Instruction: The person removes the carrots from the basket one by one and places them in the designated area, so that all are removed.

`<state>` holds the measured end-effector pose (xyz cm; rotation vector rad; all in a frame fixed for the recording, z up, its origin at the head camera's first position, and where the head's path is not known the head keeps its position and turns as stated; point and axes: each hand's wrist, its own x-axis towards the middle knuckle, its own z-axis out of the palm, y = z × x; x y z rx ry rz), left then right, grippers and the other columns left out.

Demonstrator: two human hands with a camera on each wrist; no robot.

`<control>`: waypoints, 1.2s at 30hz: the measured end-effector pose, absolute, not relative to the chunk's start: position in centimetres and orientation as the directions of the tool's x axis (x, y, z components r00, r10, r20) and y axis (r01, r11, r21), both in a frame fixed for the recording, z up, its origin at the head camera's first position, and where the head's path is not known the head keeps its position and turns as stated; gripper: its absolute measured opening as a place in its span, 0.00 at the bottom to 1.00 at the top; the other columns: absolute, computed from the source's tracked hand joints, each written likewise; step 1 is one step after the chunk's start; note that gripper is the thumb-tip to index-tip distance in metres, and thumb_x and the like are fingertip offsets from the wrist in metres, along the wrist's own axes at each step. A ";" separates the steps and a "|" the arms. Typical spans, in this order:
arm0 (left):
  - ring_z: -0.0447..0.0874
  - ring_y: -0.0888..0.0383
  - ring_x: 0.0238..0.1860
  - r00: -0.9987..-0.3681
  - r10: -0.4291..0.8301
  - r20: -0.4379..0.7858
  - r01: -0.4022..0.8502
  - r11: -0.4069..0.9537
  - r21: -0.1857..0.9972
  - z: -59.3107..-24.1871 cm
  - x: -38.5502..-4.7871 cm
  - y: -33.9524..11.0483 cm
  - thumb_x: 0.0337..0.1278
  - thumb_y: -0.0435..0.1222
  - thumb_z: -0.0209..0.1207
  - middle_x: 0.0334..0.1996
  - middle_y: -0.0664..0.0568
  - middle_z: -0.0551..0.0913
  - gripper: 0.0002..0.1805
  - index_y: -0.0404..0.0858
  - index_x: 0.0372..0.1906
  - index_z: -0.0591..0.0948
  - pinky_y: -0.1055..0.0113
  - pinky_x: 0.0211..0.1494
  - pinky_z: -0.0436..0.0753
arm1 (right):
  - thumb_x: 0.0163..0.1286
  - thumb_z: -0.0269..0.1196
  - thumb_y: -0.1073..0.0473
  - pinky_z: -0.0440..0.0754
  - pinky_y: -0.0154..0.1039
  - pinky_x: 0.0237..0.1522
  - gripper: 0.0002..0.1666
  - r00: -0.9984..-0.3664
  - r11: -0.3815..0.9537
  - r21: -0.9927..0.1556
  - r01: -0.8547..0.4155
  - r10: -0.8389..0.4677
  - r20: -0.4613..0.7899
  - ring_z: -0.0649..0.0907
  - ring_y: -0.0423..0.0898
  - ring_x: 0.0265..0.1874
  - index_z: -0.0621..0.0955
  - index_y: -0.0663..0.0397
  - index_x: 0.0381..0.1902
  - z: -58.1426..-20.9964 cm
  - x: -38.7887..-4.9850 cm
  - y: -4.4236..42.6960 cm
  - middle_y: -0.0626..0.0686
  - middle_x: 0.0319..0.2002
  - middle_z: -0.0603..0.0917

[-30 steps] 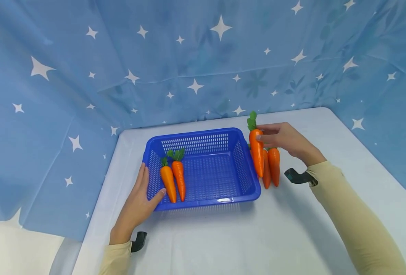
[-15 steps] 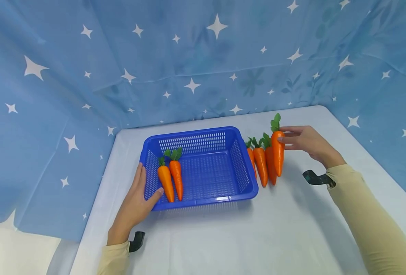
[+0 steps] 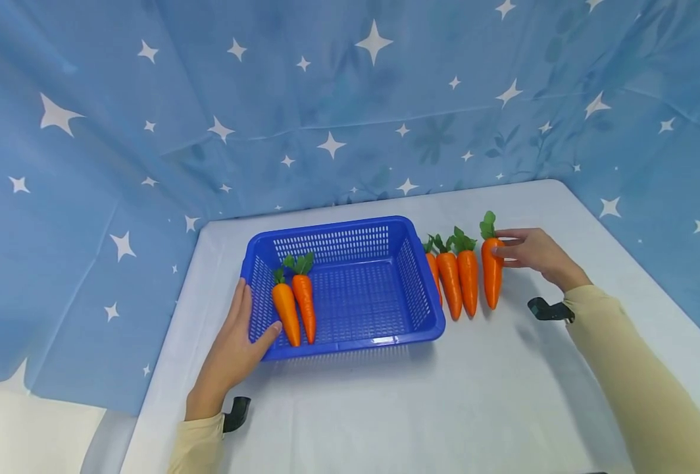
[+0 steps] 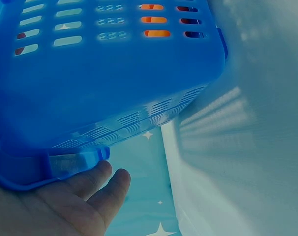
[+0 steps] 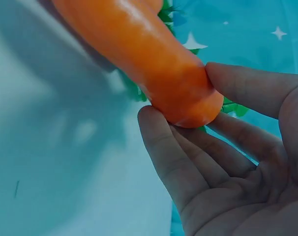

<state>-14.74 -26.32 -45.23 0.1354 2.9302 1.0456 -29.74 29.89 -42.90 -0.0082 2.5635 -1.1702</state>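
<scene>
Thumb and fingers of my right hand [image 3: 536,253] pinch an orange carrot [image 3: 492,280] near its leafy top; in the right wrist view this carrot [image 5: 159,69] sits between the thumb and fingertips. It stands at the right end of a row of carrots [image 3: 468,283] beside the basket. My left hand [image 3: 228,352] holds the left front corner of a blue plastic basket [image 3: 350,349], thumb over the rim and fingers along the outer left side. Inside, on the left, lie a lighter orange carrot [image 3: 287,315] and a darker one [image 3: 305,306].
A white-covered table [image 3: 385,415] bears everything. Behind and beside it hangs a blue cloth [image 3: 302,85] with white stars. The basket's right wall partly hides the leftmost carrot [image 3: 433,270] of the row.
My right hand has carried its carrot rightward from beside the basket's right edge, then lowered it to the right end of the row. The left hand stays at the basket.
</scene>
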 end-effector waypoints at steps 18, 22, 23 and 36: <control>0.40 0.36 0.85 -0.996 0.085 0.013 0.074 0.769 0.635 -45.3 -14.7 -26.4 0.77 0.58 0.57 0.88 0.45 0.31 0.56 0.31 0.87 0.39 0.34 0.81 0.53 | 0.80 0.63 0.54 0.78 0.68 0.64 0.43 -0.945 0.810 -0.575 0.117 -0.086 -0.314 0.82 0.72 0.58 0.61 0.68 0.82 -44.6 -30.8 28.8 0.81 0.68 0.72; 0.40 0.35 0.85 -0.996 0.088 0.016 0.078 0.767 0.637 -45.2 -14.8 -26.3 0.77 0.58 0.56 0.88 0.44 0.32 0.56 0.32 0.87 0.39 0.35 0.80 0.53 | 0.80 0.63 0.55 0.79 0.67 0.63 0.42 -0.951 0.820 -0.565 0.089 -0.099 -0.294 0.83 0.71 0.56 0.62 0.70 0.81 -44.7 -30.7 28.6 0.81 0.66 0.73; 0.40 0.35 0.85 -0.996 0.089 0.017 0.080 0.766 0.638 -45.1 -14.8 -26.3 0.77 0.58 0.56 0.88 0.44 0.32 0.56 0.32 0.87 0.40 0.35 0.80 0.53 | 0.80 0.63 0.55 0.80 0.67 0.62 0.41 -0.952 0.822 -0.563 0.083 -0.101 -0.288 0.84 0.71 0.55 0.62 0.71 0.81 -44.8 -30.6 28.6 0.81 0.66 0.74; 0.42 0.35 0.85 -0.996 0.082 0.025 0.079 0.765 0.639 -45.4 -15.0 -26.4 0.76 0.58 0.57 0.88 0.44 0.32 0.57 0.33 0.87 0.39 0.34 0.80 0.53 | 0.80 0.62 0.55 0.80 0.68 0.61 0.40 -0.958 0.837 -0.546 0.040 -0.122 -0.258 0.85 0.71 0.54 0.65 0.75 0.78 -45.4 -30.5 28.5 0.81 0.64 0.76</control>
